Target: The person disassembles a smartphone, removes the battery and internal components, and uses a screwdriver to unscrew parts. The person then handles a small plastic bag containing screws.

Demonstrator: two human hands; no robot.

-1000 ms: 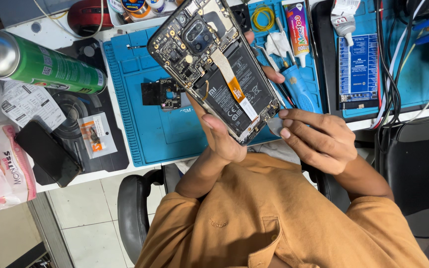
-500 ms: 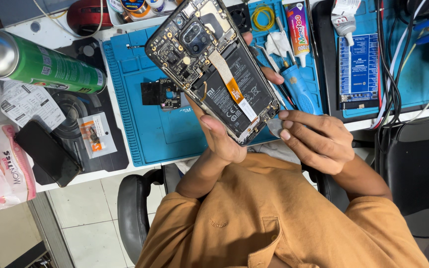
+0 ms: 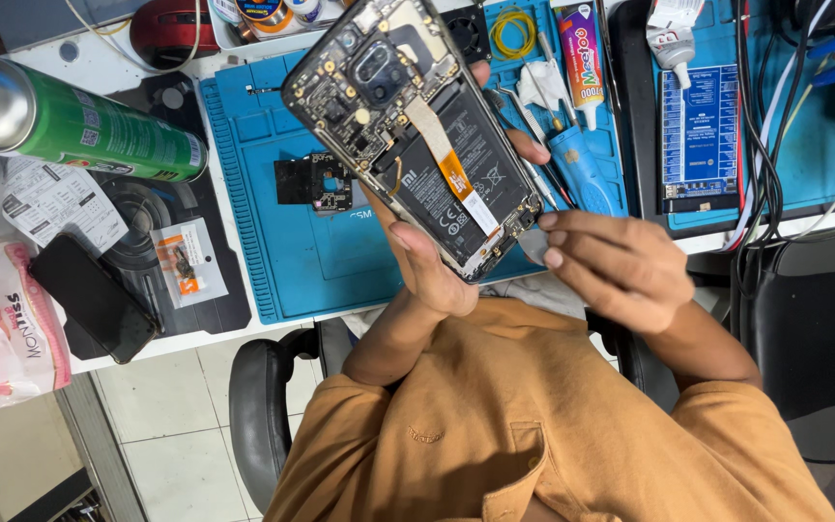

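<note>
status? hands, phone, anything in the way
Left hand grips opened phone, back off. Right hand pinches small pick at its lower corner. Nothing blocking.

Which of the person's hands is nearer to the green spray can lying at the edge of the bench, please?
The left. The left hand holds the opened phone over the blue mat, on the same side as the green spray can. The right hand pinches a small pick at the phone's far corner, farther away.
</note>
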